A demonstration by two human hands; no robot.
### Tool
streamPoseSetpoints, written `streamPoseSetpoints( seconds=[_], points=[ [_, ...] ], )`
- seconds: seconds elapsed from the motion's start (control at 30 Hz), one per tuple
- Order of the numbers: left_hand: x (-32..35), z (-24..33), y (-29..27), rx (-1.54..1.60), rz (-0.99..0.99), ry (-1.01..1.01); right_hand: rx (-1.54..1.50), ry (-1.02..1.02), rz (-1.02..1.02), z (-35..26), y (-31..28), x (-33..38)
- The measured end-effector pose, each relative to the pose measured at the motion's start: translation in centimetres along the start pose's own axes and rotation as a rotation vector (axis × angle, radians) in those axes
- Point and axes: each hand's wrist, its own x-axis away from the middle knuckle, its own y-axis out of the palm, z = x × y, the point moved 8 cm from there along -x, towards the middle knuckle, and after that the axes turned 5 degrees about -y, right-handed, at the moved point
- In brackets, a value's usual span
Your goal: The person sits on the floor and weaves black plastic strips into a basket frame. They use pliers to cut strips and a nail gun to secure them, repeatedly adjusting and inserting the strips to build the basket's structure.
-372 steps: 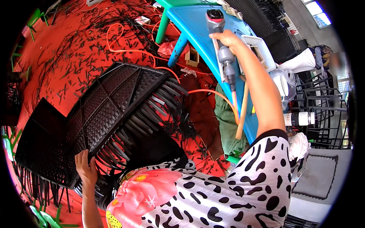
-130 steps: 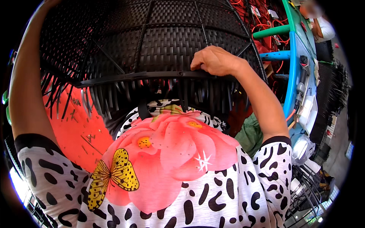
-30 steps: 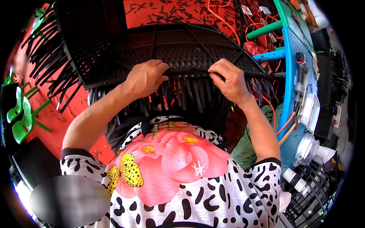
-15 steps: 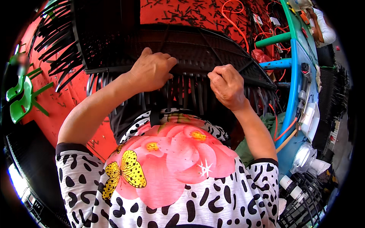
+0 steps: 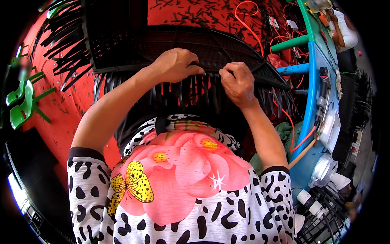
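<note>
A dark woven panel [image 5: 134, 51] with a border rail lies in front of me, and loose black strips [image 5: 156, 95] hang in a fringe from its near edge. At the middle of that edge my left hand [image 5: 176, 66] is closed, its thumb and fingertips pinching a black strip. Just to its right, my right hand [image 5: 239, 84] is closed too, curled with thumb against forefinger on a strip at the same edge. A small gap separates the fingertips of both hands. The strip ends inside the fingers are mostly hidden.
More loose strips [image 5: 67, 57] fan out at the left. Black offcuts litter the red floor [image 5: 191, 14]. On the right stands a blue table [image 5: 310, 134] with a power tool [image 5: 322, 97] and an orange hose [image 5: 294, 148]. Green chairs [image 5: 28, 105] are at far left; another person's arm [image 5: 339, 34] shows far right.
My left hand has shifted right along the panel's edge, toward my right hand. My right hand has moved slightly up and left, so the two are closer together.
</note>
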Motion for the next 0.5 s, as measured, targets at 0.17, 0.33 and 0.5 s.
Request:
streamPoseSetpoints(
  seconds=[0.17,0.33,0.5],
  points=[
    [0.1,0.0,0.1,-0.065,0.016,-0.098,0.0,0.018,-0.012,0.1,0.3,0.4],
    [0.1,-0.3,0.4,-0.085,0.071,-0.103,-0.123,0.128,-0.042,1.2,0.4,0.4],
    [0.0,-0.5,0.1,-0.073,0.107,-0.091,-0.17,0.279,-0.069,2.1,0.5,0.0]
  ],
)
